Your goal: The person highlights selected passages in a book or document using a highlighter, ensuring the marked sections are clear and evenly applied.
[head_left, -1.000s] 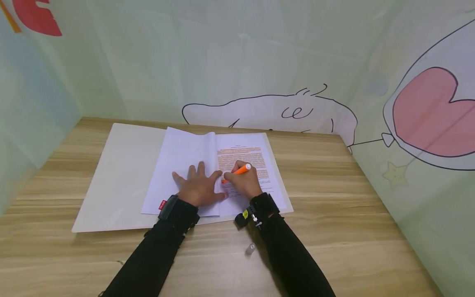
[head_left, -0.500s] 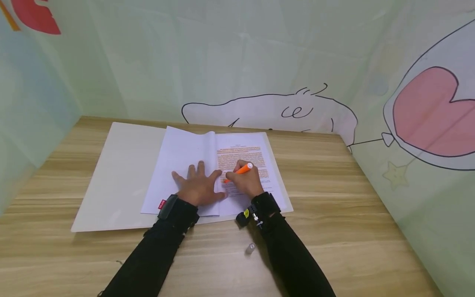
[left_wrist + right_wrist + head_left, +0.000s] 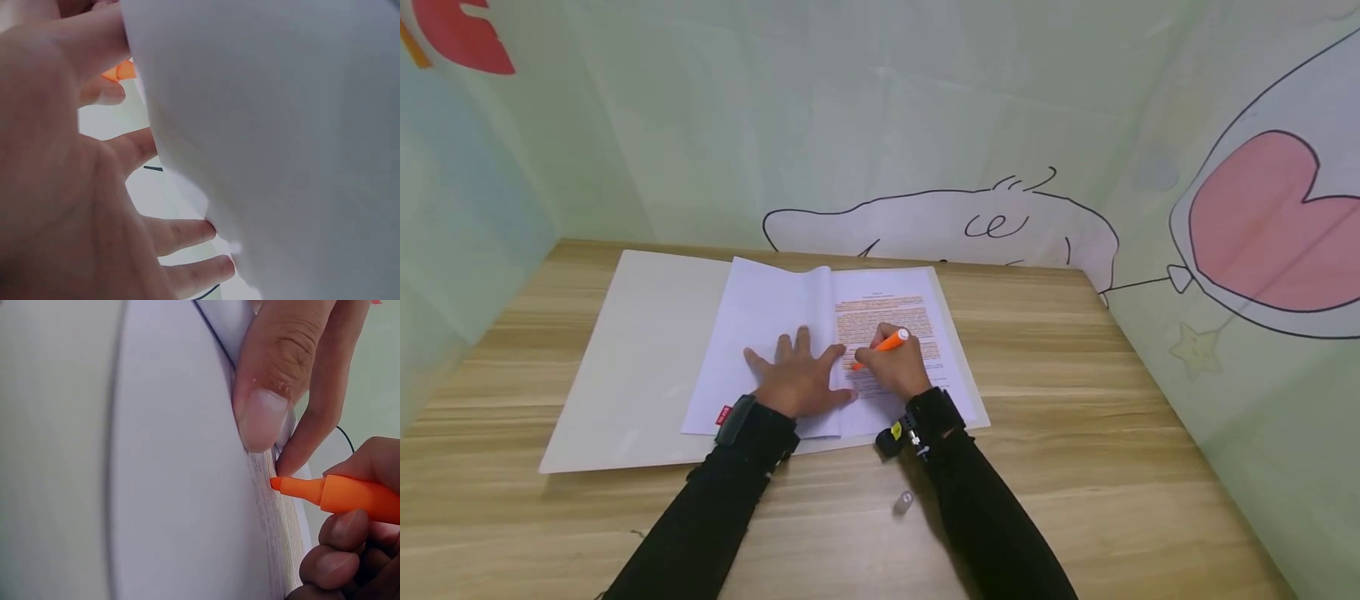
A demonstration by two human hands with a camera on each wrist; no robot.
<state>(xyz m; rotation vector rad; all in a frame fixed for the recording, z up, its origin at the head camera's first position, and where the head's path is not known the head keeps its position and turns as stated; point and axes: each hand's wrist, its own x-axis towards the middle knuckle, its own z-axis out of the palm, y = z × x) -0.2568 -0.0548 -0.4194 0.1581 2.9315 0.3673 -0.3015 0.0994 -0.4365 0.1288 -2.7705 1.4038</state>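
An orange highlighter [image 3: 359,497] is gripped between the fingers and thumb of my right hand [image 3: 901,368]. Its tip meets a printed page [image 3: 891,289], where many upper lines are coloured orange. My left hand [image 3: 797,385] lies spread, fingers straight, over the blank left-hand page [image 3: 771,300] and the fold, its thumb and forefinger reaching the printed side. In the right wrist view, the left thumb [image 3: 265,419] presses on the paper close to the highlighter tip. The left wrist view has the left palm [image 3: 56,169] beside the white sheet, with part of the highlighter behind the fingers.
Beneath the pages lies an opened white folder [image 3: 632,358], its bare cover to the left. A small greyish pen cap [image 3: 903,502] sits on the wooden table [image 3: 1060,400] near the right forearm. Printed fabric walls [image 3: 850,125] stand at the back and sides.
The highlighter tip has slid slightly right along the printed text, my right hand moving with it. My left hand stays in place on the pages. The head view has shifted a little.
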